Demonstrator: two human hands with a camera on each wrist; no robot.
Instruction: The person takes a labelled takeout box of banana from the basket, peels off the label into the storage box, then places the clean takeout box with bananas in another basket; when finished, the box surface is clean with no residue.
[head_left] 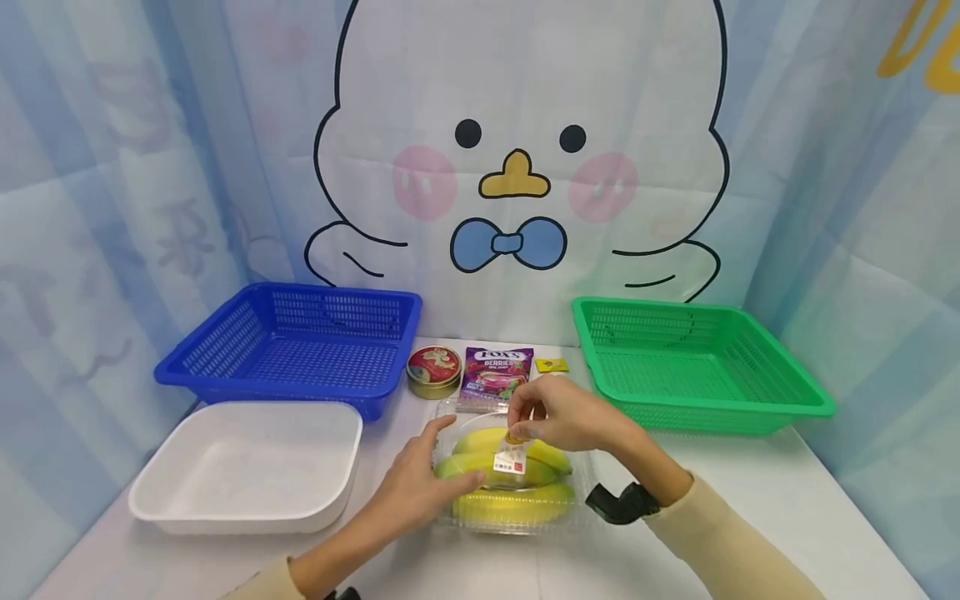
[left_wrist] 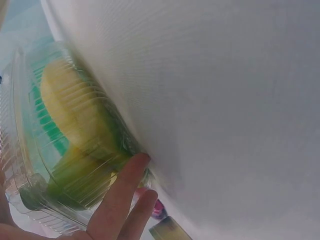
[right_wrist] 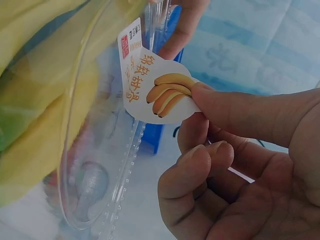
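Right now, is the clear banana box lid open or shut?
Shut. The clamshell lid lies flat over the bananas; the right hand pinches the label, and the left hand rests on the box.

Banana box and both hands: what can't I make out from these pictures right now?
- Label: small print unreadable in the right wrist view; the right hand pinches it, its finger covering one edge.
- Banana box: in the head view the hands hide whether the lid is latched.
- Left hand: left wrist view shows only two fingertips; the rest is cut off by the frame edge.
- Tin: lid print too small in the head view.
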